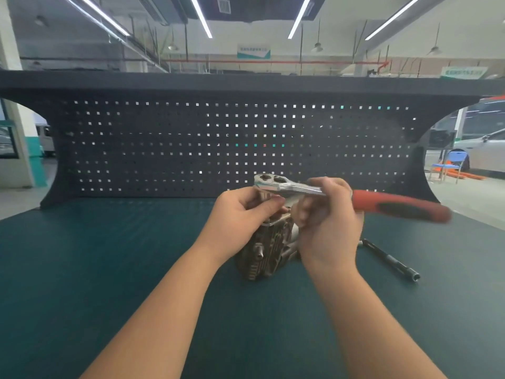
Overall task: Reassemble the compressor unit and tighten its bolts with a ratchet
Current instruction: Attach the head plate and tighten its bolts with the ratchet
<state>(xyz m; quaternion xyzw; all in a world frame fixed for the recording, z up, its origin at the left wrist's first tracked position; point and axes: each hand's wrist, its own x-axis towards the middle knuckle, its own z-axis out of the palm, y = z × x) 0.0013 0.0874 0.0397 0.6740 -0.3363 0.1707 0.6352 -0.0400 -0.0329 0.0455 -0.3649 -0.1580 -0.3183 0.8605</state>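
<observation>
Gripping the ratchet [341, 196] by its steel shank just ahead of the red and black handle, the right hand [329, 225] is curled closed round the tool. The left hand [240, 214] pinches the socket or drive under the chromed ratchet head, fingers bent round it; the exact contact is hidden. Both hands work directly above the compressor unit [269, 247], which stands upright on the green bench [109, 269], near its middle. To seat the drive well, the tool should probably be kept square over the bolt, the left hand steadying the head while the right swings the handle. The compressor is dull ribbed cast metal, grimy and blocky; the ratchet head is smooth and bright. A slim dark extension bar [389, 259] lies just right of the unit. Behind stands a black pegboard [218, 138].
</observation>
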